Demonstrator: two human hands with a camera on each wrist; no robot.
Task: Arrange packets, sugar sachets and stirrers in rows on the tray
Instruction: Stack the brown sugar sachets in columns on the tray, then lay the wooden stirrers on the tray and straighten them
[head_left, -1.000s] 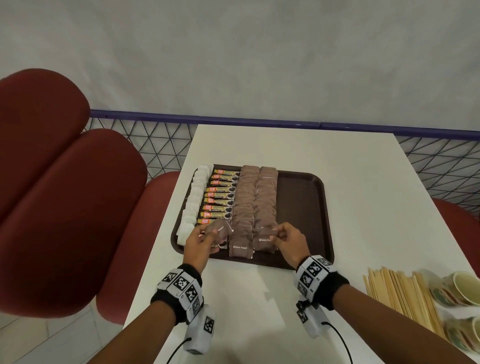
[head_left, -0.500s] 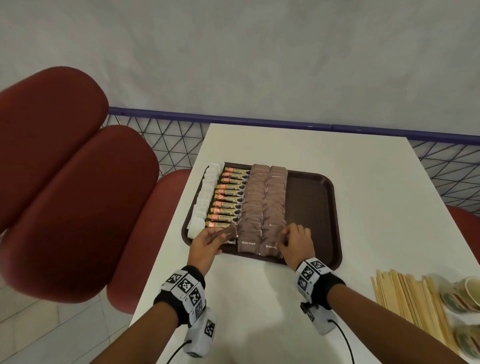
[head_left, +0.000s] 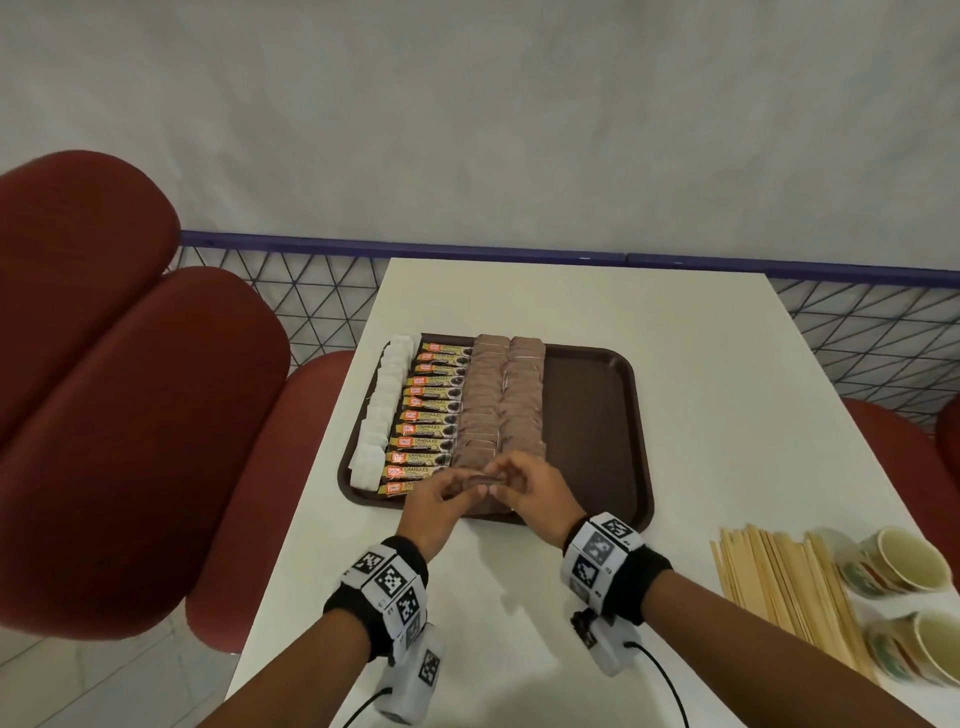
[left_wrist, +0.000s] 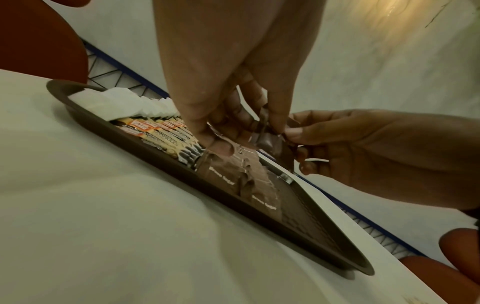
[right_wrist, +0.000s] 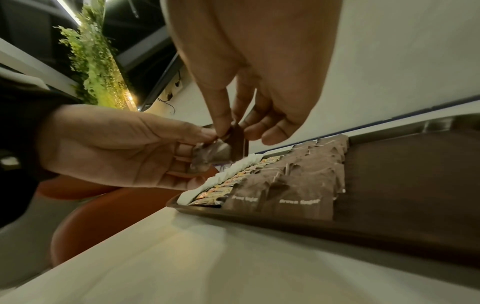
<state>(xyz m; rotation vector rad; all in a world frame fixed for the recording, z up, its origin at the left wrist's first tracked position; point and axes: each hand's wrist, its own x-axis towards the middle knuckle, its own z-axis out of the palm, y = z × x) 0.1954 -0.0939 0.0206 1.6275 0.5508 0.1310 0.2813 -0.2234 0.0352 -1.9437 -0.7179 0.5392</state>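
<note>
A brown tray (head_left: 597, 415) holds a column of white sachets (head_left: 382, 410), a column of granules packets (head_left: 431, 415) and two columns of brown sugar sachets (head_left: 501, 400). Just above the tray's near edge my two hands meet. My left hand (head_left: 457, 484) holds a small bunch of brown sugar sachets (right_wrist: 210, 156) between thumb and fingers. My right hand (head_left: 500, 475) pinches one brown sachet (right_wrist: 237, 142) of that bunch with thumb and forefinger. The left wrist view shows the same pinch on the sachet (left_wrist: 270, 142). Wooden stirrers (head_left: 779, 582) lie in a heap on the table at the right.
Two paper cups (head_left: 904, 561) lie beside the stirrers at the table's right edge. Red chairs (head_left: 130, 389) stand left of the white table (head_left: 519, 597). The tray's right third is bare. A wire fence runs behind the table.
Both hands have lifted off the front sachets on the tray. The right hand has come across to the left hand and now pinches a sachet there.
</note>
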